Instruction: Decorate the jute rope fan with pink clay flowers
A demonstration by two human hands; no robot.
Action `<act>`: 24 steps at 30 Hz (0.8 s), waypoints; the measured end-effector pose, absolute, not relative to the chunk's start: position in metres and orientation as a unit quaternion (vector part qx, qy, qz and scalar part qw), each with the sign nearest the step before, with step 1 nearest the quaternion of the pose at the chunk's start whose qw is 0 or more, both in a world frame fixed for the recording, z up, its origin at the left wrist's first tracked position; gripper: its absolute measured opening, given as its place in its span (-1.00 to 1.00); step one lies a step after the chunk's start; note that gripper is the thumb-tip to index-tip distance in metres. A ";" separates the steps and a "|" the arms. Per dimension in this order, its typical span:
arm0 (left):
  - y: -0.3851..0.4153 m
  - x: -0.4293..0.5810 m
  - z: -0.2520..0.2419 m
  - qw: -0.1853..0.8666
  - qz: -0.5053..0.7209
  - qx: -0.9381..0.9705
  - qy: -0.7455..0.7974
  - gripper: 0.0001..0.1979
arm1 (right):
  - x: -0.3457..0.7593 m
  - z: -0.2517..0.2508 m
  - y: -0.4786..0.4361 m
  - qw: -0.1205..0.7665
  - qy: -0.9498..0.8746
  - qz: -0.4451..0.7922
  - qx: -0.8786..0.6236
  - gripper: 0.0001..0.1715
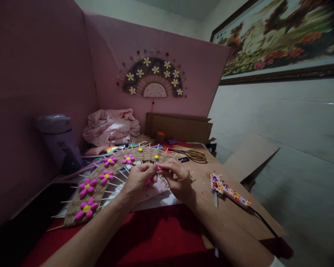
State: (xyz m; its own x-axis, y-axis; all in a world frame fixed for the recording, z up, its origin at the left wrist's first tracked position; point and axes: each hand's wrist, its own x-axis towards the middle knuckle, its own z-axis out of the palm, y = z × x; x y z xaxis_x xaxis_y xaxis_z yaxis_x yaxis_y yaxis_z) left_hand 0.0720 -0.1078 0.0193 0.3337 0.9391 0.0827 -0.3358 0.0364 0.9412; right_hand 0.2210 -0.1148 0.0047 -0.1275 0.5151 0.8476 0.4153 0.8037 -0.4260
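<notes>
My left hand (141, 181) and my right hand (178, 178) meet above the lower middle of a woven fan (100, 193). Between their fingertips is a small piece of pink clay (159, 168), pinched from both sides. More pink shows in my left palm, partly hidden by the fingers. The fan is an arch of tan twine on thin wooden sticks. Pink flowers (86, 187) with yellow centres sit along its left side. Bare yellow dots (156, 157) mark the band nearer my hands. My hands hide part of its right side.
A flower-patterned glue gun (228, 191) lies on brown board at right, its cord trailing forward. Gold-handled scissors (196, 155) rest behind my right hand. A purple tumbler (59, 142) and bunched pink cloth (111, 128) stand at back left. A finished-looking fan (156, 76) hangs on the pink panel.
</notes>
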 end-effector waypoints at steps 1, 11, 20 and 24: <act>-0.108 0.072 0.019 0.649 0.489 0.494 0.309 -0.62 | 0.221 0.005 -0.115 0.582 -0.750 0.045 -0.311 -0.86; -0.109 0.070 0.019 0.696 0.473 0.462 0.278 -0.72 | 0.221 0.004 -0.115 0.589 -0.735 0.053 -0.331 -0.91; -0.106 0.069 0.020 0.713 0.508 0.394 0.278 -0.77 | 0.222 0.010 -0.124 0.542 -0.790 0.052 -0.280 -0.90; -0.106 0.069 0.021 0.720 0.506 0.379 0.285 -0.78 | 0.223 0.009 -0.124 0.544 -0.792 0.041 -0.275 -0.86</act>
